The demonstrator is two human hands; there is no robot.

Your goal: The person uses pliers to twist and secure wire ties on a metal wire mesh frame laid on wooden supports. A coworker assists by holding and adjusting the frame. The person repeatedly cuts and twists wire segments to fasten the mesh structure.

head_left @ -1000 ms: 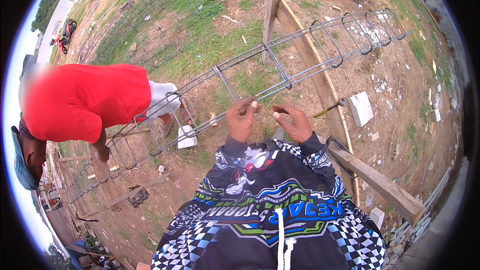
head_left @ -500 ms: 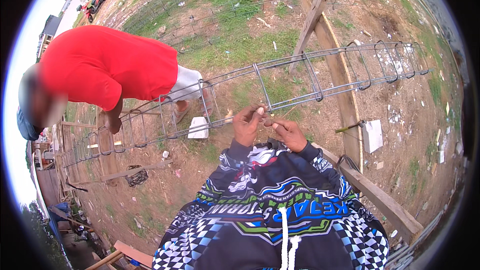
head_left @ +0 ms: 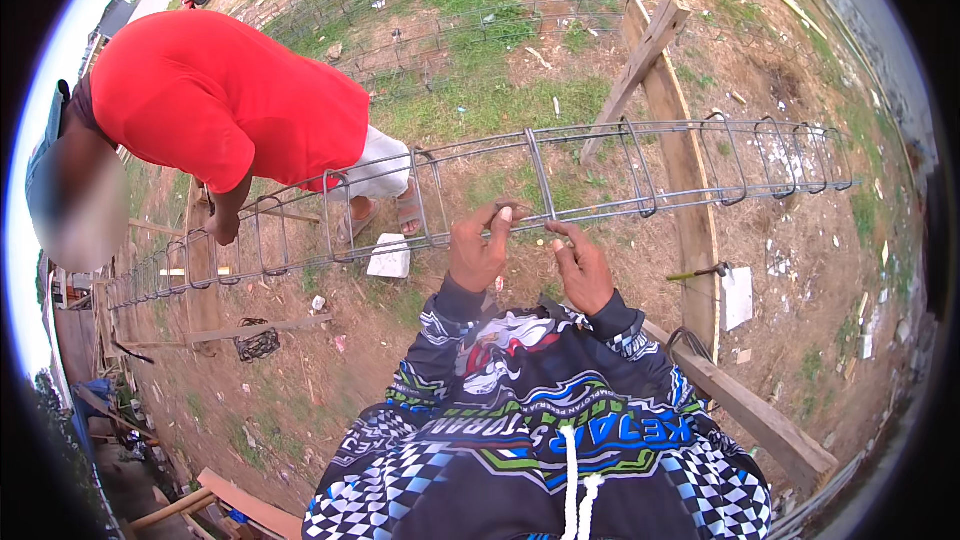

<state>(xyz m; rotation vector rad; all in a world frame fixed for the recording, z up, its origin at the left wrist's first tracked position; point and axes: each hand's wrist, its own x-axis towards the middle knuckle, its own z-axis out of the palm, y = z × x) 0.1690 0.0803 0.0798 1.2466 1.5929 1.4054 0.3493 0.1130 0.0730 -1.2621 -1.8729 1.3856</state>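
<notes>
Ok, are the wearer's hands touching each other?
No, a gap shows between the left hand and the right hand, near the rebar cage.

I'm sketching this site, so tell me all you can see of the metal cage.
The metal cage is long and narrow: straight dark grey rods, apparently steel, joined by bent loops spaced along its length. It stretches across the picture, rising toward the right, and crosses above a wooden board on that side. The left hand is at its near rods beside one loop, with the right hand just below; actual contact is unclear. A co-worker's hand is at its left part.
</notes>
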